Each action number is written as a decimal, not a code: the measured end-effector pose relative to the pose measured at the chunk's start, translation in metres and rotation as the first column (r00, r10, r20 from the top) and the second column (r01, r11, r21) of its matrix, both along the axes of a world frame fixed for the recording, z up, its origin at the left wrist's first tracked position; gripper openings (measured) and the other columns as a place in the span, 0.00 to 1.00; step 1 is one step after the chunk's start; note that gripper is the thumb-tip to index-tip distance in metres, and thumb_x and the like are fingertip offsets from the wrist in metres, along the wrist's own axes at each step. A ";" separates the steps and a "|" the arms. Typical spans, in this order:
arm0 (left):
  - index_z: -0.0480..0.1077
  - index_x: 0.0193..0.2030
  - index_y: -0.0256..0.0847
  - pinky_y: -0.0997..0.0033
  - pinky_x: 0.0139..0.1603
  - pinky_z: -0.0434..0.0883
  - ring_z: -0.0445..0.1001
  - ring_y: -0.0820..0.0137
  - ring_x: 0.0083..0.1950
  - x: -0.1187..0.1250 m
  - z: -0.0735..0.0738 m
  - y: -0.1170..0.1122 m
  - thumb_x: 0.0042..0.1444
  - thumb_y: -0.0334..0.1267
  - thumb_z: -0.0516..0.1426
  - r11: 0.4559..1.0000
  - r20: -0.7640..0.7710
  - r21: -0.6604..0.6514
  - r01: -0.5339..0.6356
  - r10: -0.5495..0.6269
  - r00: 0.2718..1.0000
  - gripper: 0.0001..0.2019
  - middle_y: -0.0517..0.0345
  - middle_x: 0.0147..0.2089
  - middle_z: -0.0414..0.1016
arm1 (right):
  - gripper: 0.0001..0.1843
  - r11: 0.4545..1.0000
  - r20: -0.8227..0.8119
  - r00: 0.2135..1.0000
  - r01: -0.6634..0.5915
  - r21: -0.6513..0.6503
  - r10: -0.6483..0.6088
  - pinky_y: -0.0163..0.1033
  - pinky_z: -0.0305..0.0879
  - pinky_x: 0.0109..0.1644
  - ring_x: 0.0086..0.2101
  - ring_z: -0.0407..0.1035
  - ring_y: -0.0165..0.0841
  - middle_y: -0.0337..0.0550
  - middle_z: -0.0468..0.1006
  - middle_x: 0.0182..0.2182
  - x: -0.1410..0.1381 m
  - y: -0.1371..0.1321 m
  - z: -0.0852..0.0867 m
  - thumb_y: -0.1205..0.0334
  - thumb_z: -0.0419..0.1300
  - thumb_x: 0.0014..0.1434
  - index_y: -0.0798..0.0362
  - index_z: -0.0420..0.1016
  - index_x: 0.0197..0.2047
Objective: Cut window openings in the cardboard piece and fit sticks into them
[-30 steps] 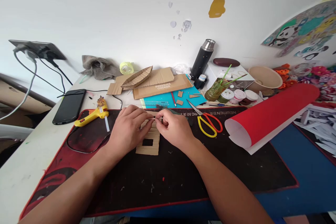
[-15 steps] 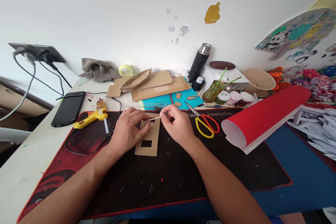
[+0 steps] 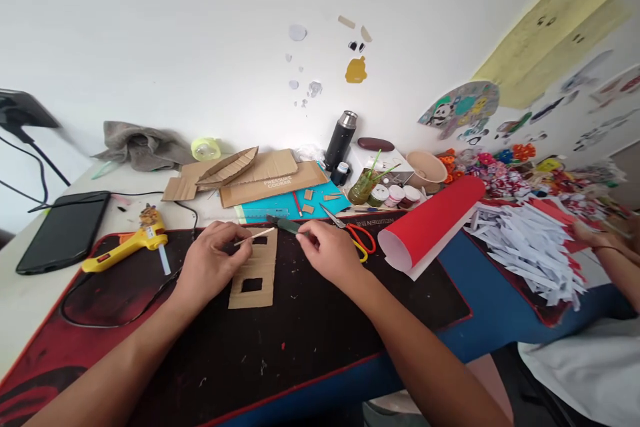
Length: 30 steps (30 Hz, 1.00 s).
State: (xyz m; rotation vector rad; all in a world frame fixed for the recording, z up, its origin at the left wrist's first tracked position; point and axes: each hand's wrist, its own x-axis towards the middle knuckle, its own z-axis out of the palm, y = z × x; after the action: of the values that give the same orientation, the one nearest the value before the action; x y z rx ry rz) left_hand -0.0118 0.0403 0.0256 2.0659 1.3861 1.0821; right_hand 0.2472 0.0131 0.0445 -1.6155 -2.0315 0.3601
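Note:
My left hand (image 3: pixel 216 260) pinches a thin pale stick (image 3: pixel 263 233) above the upper end of a cardboard piece (image 3: pixel 259 295) with cut-out square openings. That piece lies flat on the black desk mat (image 3: pixel 240 360). To the right, my right hand (image 3: pixel 327 250) is closed on a slim dark green tool that looks like a utility knife (image 3: pixel 287 225). Its far end points left, near the clear ruler (image 3: pixel 265 213). Close behind my right hand lie scissors (image 3: pixel 361 240) with red and yellow handles, partly hidden by the hand.
A yellow glue gun (image 3: pixel 131 247) with its cord and a black phone (image 3: pixel 63 232) lie at left. Cardboard pieces (image 3: pixel 275 181), a flask (image 3: pixel 342 140) and paint jars (image 3: pixel 394 196) stand behind. At right are a red paper roll (image 3: pixel 435 220), paper strips (image 3: pixel 525 253) and another person's hand (image 3: pixel 587 235).
My right hand has let go of the stick's end and taken up the dark green knife-like tool. My left hand still holds the stick. The view has swung right, bringing another person into sight.

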 end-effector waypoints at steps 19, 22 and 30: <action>0.76 0.31 0.48 0.61 0.47 0.72 0.78 0.58 0.42 0.002 0.001 -0.001 0.58 0.52 0.59 0.997 0.157 -0.073 -0.021 0.032 0.987 0.12 0.56 0.36 0.82 | 0.16 0.934 0.598 0.793 0.290 -0.206 -0.114 0.44 0.66 0.48 0.51 0.78 0.49 0.58 0.81 0.55 0.069 0.003 0.013 0.66 0.59 0.71 0.55 0.78 0.59; 0.76 0.31 0.48 0.61 0.47 0.72 0.78 0.58 0.42 0.002 0.001 -0.001 0.58 0.51 0.59 0.997 0.162 -0.079 -0.022 0.035 0.986 0.12 0.56 0.36 0.82 | 0.16 0.932 0.571 0.808 0.303 -0.196 -0.143 0.43 0.65 0.47 0.49 0.79 0.48 0.58 0.81 0.53 0.068 0.002 0.010 0.67 0.60 0.68 0.55 0.78 0.58; 0.76 0.31 0.47 0.63 0.44 0.72 0.76 0.60 0.39 0.003 0.007 -0.003 0.56 0.56 0.62 0.983 0.272 -0.185 -0.013 0.064 0.960 0.15 0.57 0.35 0.81 | 0.05 0.929 0.283 0.911 0.346 -0.133 -0.299 0.36 0.65 0.40 0.39 0.77 0.35 0.42 0.82 0.44 0.079 -0.005 -0.001 0.65 0.61 0.65 0.48 0.75 0.44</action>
State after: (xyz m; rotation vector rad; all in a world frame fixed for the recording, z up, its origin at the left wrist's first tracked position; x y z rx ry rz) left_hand -0.0083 0.0370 0.0328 1.6922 1.3343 1.1635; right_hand 0.3266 0.0079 0.0437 -2.1734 -1.9032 0.2240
